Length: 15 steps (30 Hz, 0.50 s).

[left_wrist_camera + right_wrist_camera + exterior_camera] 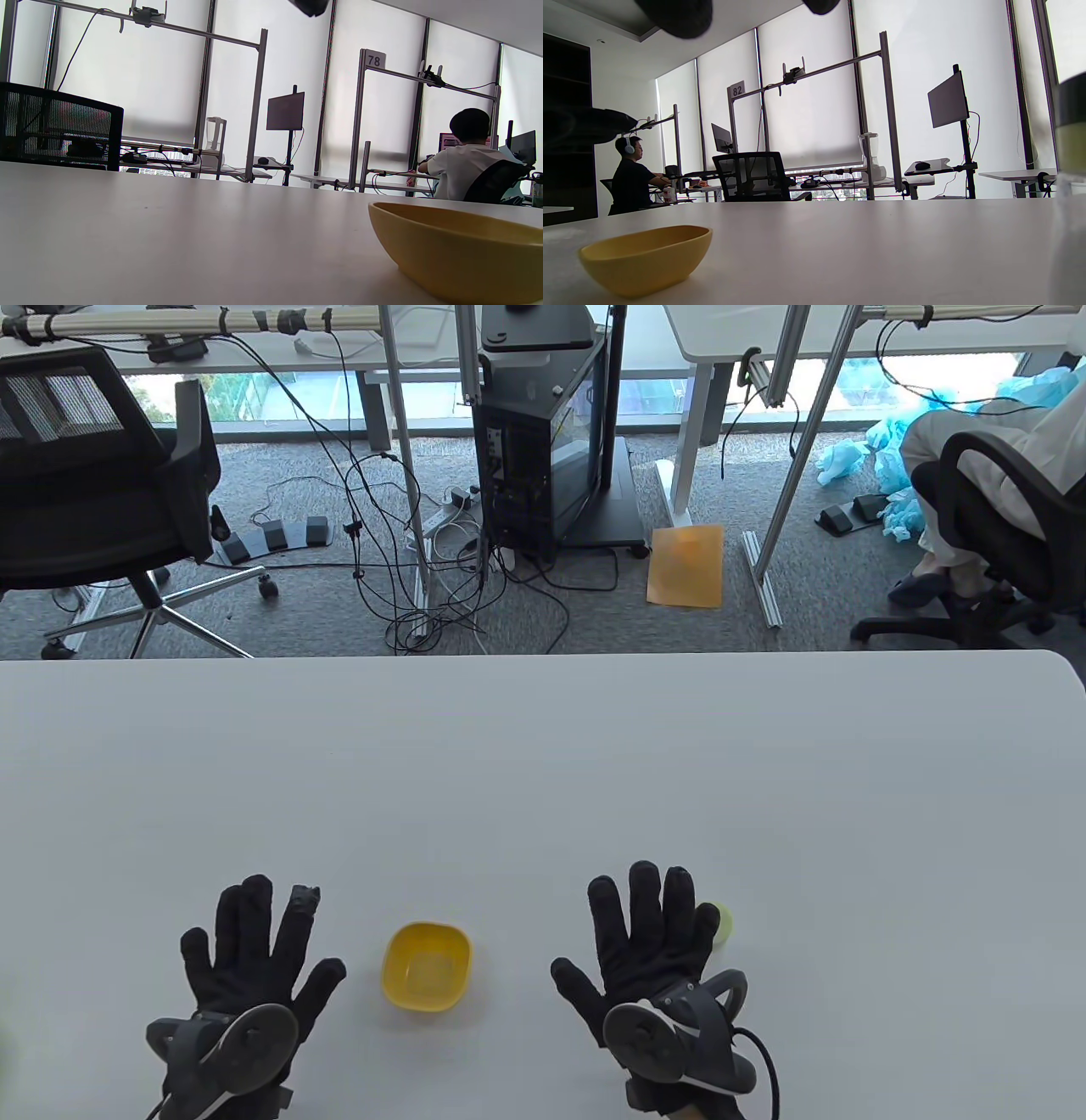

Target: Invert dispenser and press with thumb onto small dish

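A small yellow dish (427, 966) sits on the white table between my hands; it also shows in the left wrist view (462, 254) and the right wrist view (645, 258). My left hand (254, 950) lies flat on the table with fingers spread, left of the dish, holding nothing. My right hand (649, 937) lies flat with fingers spread, right of the dish, holding nothing. The dispenser (722, 923) with a yellow-green top stands just beyond my right hand's outer fingers, mostly hidden by them. It shows blurred at the right edge of the right wrist view (1069, 178).
The white table (543, 780) stretches far ahead of both hands to its far edge. Beyond it are office chairs, cables and a computer tower on the floor.
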{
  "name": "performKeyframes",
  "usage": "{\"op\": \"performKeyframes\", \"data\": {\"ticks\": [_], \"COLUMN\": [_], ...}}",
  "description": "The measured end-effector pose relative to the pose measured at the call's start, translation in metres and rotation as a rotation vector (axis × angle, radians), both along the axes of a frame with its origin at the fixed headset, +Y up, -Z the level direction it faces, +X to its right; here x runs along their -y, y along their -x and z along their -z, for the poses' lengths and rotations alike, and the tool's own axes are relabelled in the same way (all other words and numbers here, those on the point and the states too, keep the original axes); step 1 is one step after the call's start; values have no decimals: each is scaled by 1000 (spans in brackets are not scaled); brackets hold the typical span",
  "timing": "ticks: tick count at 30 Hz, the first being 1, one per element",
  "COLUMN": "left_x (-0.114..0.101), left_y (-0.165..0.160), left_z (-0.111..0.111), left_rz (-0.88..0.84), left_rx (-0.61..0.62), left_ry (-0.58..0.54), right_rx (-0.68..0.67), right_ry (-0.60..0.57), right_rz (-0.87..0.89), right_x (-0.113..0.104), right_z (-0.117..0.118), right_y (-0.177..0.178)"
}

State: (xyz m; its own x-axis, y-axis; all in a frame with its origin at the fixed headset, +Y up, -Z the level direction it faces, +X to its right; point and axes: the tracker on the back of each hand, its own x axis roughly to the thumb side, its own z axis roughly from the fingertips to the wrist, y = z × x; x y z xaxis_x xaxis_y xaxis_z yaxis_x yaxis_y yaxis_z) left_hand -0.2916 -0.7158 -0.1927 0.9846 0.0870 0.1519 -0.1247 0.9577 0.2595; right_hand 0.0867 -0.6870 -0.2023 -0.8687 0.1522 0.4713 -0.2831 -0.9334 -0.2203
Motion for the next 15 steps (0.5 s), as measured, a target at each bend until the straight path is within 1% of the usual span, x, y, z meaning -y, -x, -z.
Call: {"op": "performKeyframes", "data": {"ticks": [5,7,8,12,15], "left_x": [0,1,2,3,2], "left_y": [-7,-9,-9,-11,-11], "left_z": [-2,-2,-2,-2,-2], "left_rz": [5,12,14,20,24], "left_rx": [27,36,36,37,37], "left_ry": [-5,7,9,14,17], "right_rx": [112,183,197,301,405], "right_ry": [-16,-10,-6,43,156], "right_rz": [50,79,83,95,106], "right_x": [-7,-6,-5,7,22], "right_z": [2,2,2,1,0], "right_y": [-23,-37,-40,-60,-74]}}
